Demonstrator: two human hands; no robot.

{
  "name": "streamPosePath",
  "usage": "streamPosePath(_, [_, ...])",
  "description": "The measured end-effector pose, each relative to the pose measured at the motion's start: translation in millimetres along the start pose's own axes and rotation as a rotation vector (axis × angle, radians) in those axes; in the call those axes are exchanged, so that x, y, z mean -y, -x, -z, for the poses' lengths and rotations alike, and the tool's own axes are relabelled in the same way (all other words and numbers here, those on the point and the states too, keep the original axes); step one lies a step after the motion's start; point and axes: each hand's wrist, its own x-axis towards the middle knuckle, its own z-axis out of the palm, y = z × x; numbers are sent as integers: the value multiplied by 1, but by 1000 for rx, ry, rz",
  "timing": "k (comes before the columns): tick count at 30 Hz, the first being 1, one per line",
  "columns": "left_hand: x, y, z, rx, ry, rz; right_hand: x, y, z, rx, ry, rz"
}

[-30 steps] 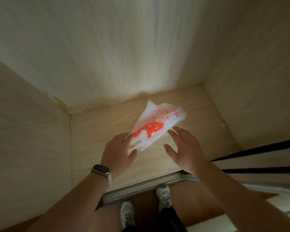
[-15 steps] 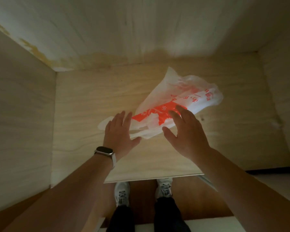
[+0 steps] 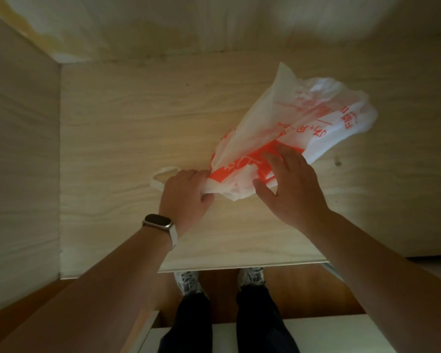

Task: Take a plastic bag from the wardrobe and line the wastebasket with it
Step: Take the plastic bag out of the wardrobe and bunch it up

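A white plastic bag (image 3: pixel 285 123) with orange print lies crumpled on the pale wooden wardrobe shelf (image 3: pixel 138 128), right of centre. My left hand (image 3: pixel 186 192), with a watch on its wrist, pinches the bag's near left end between thumb and fingers. One of the bag's handle loops (image 3: pixel 163 175) pokes out to the left of that hand. My right hand (image 3: pixel 290 184) rests with spread fingers on the orange patch at the bag's near end, its thumb apart from the plastic. No wastebasket is in view.
The wardrobe's left side wall (image 3: pixel 18 161) and back panel (image 3: pixel 189 24) close in the shelf. Below the shelf's front edge are the wooden floor (image 3: pixel 219 278), my two white shoes (image 3: pixel 189 281) and a white surface (image 3: pixel 329 332) at the bottom.
My left hand has closed its fingers on the bag's near end; it was flat and open half a second ago. Both hands reached further in and the view came closer to the shelf.
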Motion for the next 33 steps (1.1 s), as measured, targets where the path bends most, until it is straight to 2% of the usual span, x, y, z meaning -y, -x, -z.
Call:
streamPosePath(2, [-2,1,8,36,86,3,5,2,2,11,13,1])
streamPosePath(5, [-8,11,27,-7,188,-6,16,4,14,7,41,-8])
streamPosePath(9, [-21,33,70,-43,260,-23,42,14,44,-74,17,-13])
streamPosePath(13, [-38,58,129,-45,337,-60,78,25,81,-162,-135,65])
streamPosePath(18, [-54,95,204,-40,450,-97,132,46,132,-114,-372,42])
streamPosePath(26, [-82,162,296,-222,559,-189,214,74,200,-171,-447,170])
streamPosePath(33, [-101,215,346,-336,611,-222,271,94,240,-200,-465,212])
